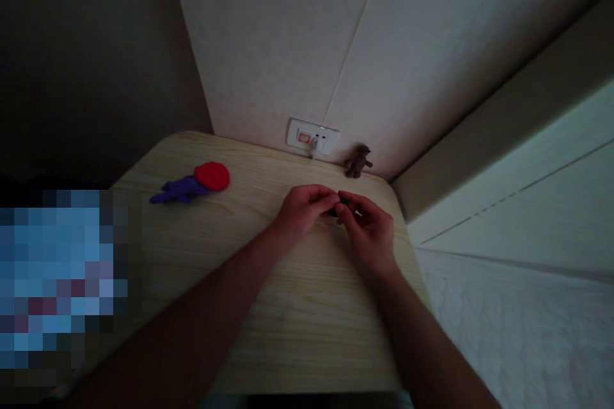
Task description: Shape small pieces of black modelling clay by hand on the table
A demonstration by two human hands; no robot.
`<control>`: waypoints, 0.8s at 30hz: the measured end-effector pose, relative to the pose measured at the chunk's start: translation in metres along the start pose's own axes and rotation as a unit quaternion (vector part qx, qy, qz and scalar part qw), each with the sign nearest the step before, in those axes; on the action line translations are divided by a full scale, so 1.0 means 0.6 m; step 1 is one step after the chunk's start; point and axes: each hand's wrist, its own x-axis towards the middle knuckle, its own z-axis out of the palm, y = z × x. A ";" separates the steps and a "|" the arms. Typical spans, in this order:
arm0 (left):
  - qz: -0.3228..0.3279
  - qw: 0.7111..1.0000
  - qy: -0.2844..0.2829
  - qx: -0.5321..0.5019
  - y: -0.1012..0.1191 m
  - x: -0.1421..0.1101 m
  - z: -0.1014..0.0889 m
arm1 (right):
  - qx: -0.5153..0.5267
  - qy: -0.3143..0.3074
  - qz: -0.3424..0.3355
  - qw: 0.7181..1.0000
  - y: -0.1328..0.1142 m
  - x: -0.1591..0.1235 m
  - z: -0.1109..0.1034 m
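My left hand (309,206) and my right hand (368,225) meet above the wooden tabletop, fingertips close together. Between them they pinch a small dark lump (334,211) that looks like modelling clay; the fingers cover most of it, so its exact shape is hidden. A dark brown clay figure (357,162) stands upright beyond my right hand, near the wall. On the left part of the top lies a purple clay figure (185,189) with a round, flat red piece (212,176) at its right end.
The light wooden table (288,326) has rounded far corners and backs onto a pale wall. Low on that wall is a socket panel (313,136) with a plug in it. A blurred-out bluish patch (52,255) covers the left edge. White quilted fabric (518,332) lies to the right.
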 end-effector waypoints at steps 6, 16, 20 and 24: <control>-0.008 1.000 0.015 -0.014 0.001 -0.001 0.003 | -0.010 0.015 -0.009 1.000 -0.001 -0.001 0.000; -0.021 0.999 0.021 -0.028 -0.004 0.000 0.000 | -0.032 -0.011 -0.024 0.999 -0.001 0.000 -0.004; -0.022 0.999 0.014 -0.043 -0.001 -0.001 0.001 | -0.033 -0.010 -0.023 0.999 0.002 -0.001 -0.005; -0.022 0.999 0.019 -0.045 -0.002 0.000 0.000 | -0.049 -0.018 -0.030 0.998 0.006 -0.002 -0.008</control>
